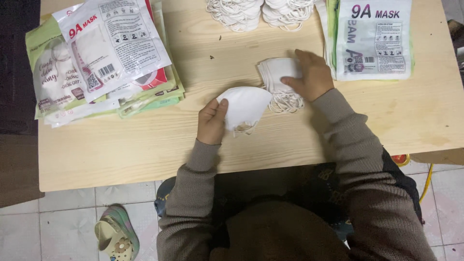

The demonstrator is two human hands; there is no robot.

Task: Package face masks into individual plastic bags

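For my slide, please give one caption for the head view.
Left hand holds a white mask; right hand rests on a mask stack.

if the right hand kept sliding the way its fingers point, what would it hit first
The right hand points left and slightly up across the small mask stack; beyond that lies bare table, then probably the packet pile.

I see a plain white mask [246, 107] pinched in my left-hand fingers [220, 108], and a white stack of masks [276, 72] under my right-hand fingers [295, 81]. The surface [145, 145] beneath them is pale wood grain. Beyond my left fingers lie packets [104, 53] in white, light green and red; beyond my right, white-and-green packets [372, 38]. My sleeves [348, 130] are brownish-grey knit.
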